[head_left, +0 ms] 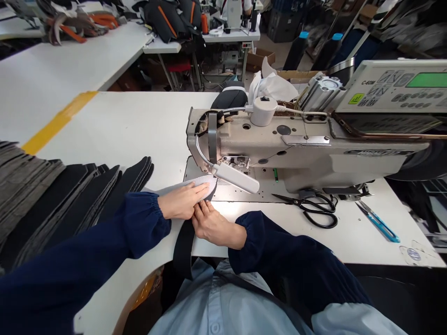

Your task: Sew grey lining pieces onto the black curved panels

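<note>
My left hand (182,201) lies flat, fingers stretched out, on a pale grey mesh fabric piece (206,185) at the foot of a beige sewing machine (279,144). My right hand (211,224) sits just below it, fingers pressed together, pinching the edge of a black strap (183,246) that runs down off the table's front edge. The fingertips of both hands meet near the needle area, under the machine's white lamp (235,177). Both arms wear dark blue sleeves.
Fanned stacks of black and grey fabric pieces (63,195) fill the table's left side. Black scissors (314,207) and blue thread snips (379,222) lie right of the hands. A control panel (398,86) sits on the machine. Other worktables with bags stand behind.
</note>
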`<action>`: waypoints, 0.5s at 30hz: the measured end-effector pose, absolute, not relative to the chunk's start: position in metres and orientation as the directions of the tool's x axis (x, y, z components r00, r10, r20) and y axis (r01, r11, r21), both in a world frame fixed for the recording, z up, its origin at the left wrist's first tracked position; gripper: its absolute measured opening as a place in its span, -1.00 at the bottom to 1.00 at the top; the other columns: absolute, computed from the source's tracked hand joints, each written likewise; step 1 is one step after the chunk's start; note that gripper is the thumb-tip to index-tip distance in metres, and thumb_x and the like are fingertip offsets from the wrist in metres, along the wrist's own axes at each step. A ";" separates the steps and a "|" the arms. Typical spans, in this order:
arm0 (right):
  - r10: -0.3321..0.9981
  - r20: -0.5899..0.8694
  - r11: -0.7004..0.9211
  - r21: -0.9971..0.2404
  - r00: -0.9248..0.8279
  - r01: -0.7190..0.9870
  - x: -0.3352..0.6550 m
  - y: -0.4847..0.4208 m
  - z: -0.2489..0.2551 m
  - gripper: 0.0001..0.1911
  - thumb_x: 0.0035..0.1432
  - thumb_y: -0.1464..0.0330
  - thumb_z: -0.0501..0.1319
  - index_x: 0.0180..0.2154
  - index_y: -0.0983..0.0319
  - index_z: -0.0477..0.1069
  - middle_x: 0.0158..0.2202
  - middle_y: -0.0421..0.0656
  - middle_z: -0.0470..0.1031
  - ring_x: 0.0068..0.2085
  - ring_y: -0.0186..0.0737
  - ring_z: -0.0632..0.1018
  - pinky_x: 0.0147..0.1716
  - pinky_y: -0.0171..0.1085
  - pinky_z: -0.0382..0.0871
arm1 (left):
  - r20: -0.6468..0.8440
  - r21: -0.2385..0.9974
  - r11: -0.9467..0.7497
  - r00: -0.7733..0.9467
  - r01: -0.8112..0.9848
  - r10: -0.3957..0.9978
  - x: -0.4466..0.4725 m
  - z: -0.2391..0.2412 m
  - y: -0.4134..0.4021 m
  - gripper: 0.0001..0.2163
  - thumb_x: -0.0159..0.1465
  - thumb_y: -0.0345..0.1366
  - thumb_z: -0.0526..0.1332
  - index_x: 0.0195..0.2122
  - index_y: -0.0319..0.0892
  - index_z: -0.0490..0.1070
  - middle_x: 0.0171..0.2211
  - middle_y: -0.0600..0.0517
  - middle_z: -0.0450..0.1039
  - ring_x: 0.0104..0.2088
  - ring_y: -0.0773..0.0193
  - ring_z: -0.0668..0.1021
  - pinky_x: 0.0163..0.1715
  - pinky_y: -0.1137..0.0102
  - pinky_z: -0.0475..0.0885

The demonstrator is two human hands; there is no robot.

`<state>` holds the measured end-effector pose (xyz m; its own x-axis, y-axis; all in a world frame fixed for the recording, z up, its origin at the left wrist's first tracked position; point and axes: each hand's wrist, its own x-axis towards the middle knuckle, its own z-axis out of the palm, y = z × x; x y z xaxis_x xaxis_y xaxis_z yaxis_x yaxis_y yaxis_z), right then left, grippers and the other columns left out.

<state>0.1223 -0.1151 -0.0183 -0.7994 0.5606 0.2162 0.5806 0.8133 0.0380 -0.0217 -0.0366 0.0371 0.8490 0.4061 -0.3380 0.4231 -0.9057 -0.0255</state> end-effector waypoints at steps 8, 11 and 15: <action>0.488 0.132 0.856 0.123 -0.863 0.502 0.128 -0.139 0.000 -0.55 0.27 0.53 -0.05 0.10 0.72 0.28 0.03 0.48 0.39 0.04 0.22 0.52 0.00 0.23 0.38 | -0.243 -0.110 -0.779 0.743 0.617 0.623 -0.023 0.019 -0.060 -0.46 0.22 -0.52 0.01 0.27 -0.29 0.20 0.29 -0.20 0.18 0.25 -0.03 0.31 -0.14 0.27 0.51; 0.482 0.120 0.859 0.130 -0.868 0.495 0.130 -0.141 0.004 -0.55 0.26 0.54 -0.04 0.07 0.76 0.29 0.00 0.50 0.41 0.02 0.17 0.54 0.00 0.16 0.40 | -0.248 -0.126 -0.721 0.682 0.681 0.688 -0.008 0.017 -0.064 -0.49 0.24 -0.52 -0.01 0.25 -0.32 0.23 0.29 -0.23 0.19 0.24 -0.11 0.32 -0.19 0.24 0.53; 0.480 0.086 0.865 0.123 -0.873 0.487 0.136 -0.138 0.009 -0.58 0.25 0.52 0.01 0.02 0.73 0.36 -0.03 0.50 0.43 -0.02 0.17 0.56 -0.02 0.14 0.41 | -0.262 -0.159 -0.673 0.626 0.723 0.735 0.010 0.020 -0.063 -0.48 0.24 -0.54 0.00 0.25 -0.35 0.24 0.28 -0.27 0.18 0.24 -0.16 0.32 -0.16 0.21 0.53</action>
<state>0.1362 -0.1382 0.0094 -0.8732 0.4798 0.0857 0.4872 0.8646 0.1230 0.0095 -0.0630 0.0201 0.6259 0.7345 -0.2621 0.7226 -0.6726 -0.1593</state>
